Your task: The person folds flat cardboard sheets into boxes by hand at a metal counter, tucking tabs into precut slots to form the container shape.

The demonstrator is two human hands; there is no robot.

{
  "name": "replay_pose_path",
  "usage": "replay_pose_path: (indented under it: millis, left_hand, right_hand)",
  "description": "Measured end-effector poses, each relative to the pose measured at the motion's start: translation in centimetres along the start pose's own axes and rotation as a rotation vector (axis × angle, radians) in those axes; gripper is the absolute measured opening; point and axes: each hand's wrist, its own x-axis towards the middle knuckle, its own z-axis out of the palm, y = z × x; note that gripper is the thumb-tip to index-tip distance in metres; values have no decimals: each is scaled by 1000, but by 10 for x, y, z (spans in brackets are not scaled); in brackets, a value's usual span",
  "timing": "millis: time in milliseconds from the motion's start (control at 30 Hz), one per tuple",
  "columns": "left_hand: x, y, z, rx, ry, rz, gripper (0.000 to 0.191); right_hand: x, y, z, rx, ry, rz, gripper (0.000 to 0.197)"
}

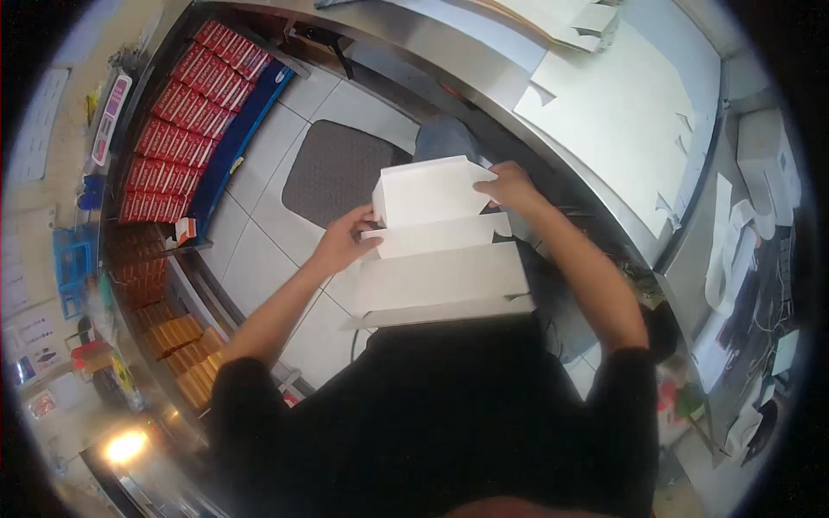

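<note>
A partly folded white cardboard box blank point(443, 278) lies in front of my torso, with its panels creased into steps and its far end standing up. My left hand point(346, 241) grips its left edge, the thumb on top of a middle panel and the fingers at the side wall. At the far right corner, my right hand point(511, 188) pinches the angled end flap between thumb and fingers. Slotted tabs show along the blank's right side. What supports the blank from below is mostly hidden by it.
Flat white cardboard sheets point(596, 123) lie on the metal-edged counter at the upper right. Rows of red boxes point(188, 110) fill a shelf at the left, above yellow-orange packets point(181, 349). A dark grey seat or mat point(337, 171) is beyond my left hand, over the tiled floor point(252, 188).
</note>
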Motion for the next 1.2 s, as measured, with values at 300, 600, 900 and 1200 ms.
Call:
replay_pose_path:
  millis: [300, 600, 900, 1200]
  left_hand:
    - [-20, 27, 24, -76, 122, 350, 59]
    - [-16, 25, 26, -112, 166, 318, 66]
    - [31, -15, -1, -747, 180, -220, 60]
    - [16, -36, 45, -1177, 57, -286, 49]
  right_hand:
    - [9, -63, 85, -1009, 133, -449, 22]
    - [-12, -92, 87, -721, -124, -107, 42]
    - [-59, 19, 27, 198, -28, 99, 77]
    - [-60, 37, 47, 1023, -236, 171, 47]
